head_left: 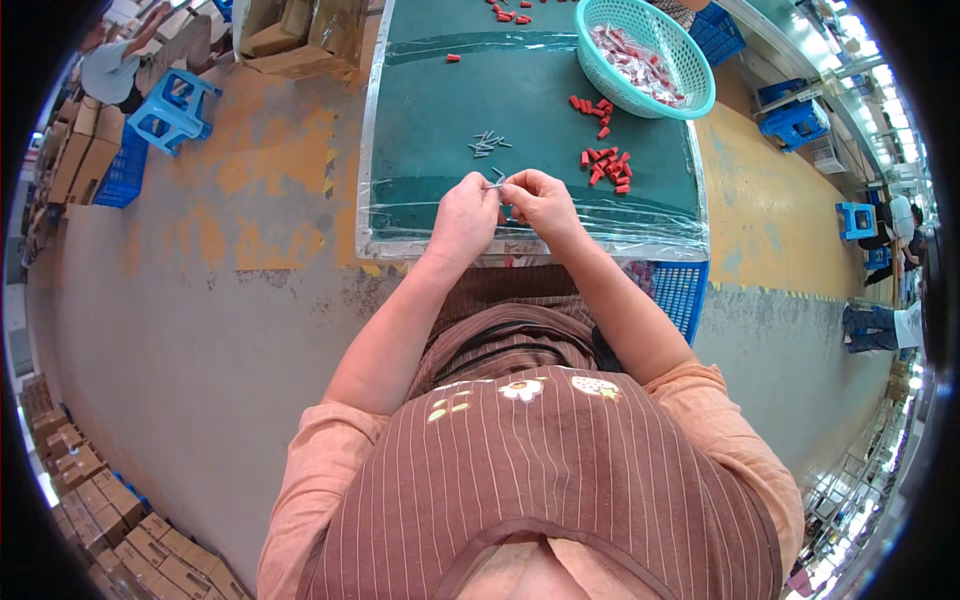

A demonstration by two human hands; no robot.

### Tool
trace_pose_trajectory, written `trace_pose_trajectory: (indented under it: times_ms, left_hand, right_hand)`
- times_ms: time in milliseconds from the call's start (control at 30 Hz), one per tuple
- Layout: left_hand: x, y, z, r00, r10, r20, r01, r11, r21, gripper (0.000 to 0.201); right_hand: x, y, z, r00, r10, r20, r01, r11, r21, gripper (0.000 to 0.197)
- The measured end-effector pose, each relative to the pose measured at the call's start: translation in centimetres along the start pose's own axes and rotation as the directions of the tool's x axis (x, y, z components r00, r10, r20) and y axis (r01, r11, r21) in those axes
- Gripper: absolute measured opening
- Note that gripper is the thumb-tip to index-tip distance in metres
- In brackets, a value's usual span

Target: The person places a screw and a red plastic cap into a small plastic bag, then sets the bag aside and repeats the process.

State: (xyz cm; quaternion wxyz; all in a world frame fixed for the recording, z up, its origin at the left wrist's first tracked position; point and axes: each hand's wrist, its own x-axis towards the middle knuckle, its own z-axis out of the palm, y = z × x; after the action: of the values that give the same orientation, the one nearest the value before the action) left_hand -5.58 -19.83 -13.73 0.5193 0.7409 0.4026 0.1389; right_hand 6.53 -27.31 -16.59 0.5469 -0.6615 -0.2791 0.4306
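Observation:
My left hand (466, 217) and my right hand (546, 207) meet over the near part of the green-topped table (430, 120). Both are closed in a pinch, fingertips almost touching. A thin grey metal piece (494, 186) shows between them, its ends partly hidden by fingers. Just beyond lies a small heap of thin grey metal pins or screws (487, 146), with a loose one or two nearer my fingers. To the right of my hands is a pile of short red plastic caps (606, 168); a second group of red caps (597, 108) lies farther off.
A turquoise plastic basket (594, 72) of small clear packets stands at the table's far right. More red caps (510, 16) lie at the far side. A blue crate (682, 292) is below the near right corner. A blue stool (176, 108) and cartons (318, 45) stand left.

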Motion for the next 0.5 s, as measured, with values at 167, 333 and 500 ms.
trace_pose_trajectory:
  times_ms: [167,333,500]
  left_hand:
    - [-0.3,0.2,0.3,1.000,-0.020,-0.019,0.021,1.000,0.017,0.020]
    - [0.1,-0.3,0.6,0.998,-0.002,-0.055,0.002,1.000,0.011,0.019]
    - [0.5,-1.8,1.3,0.986,0.105,-0.127,-0.086,0.986,0.142,0.017]
  right_hand:
    - [-0.1,0.2,-0.1,0.997,0.074,0.007,-0.074,0.997,0.039,0.021]
    - [-0.3,1.4,-0.2,0.997,0.067,-0.035,-0.069,0.997,-0.042,0.021]
    - [-1.6,0.2,0.3,0.964,0.264,0.021,-0.264,0.955,0.132,0.015]
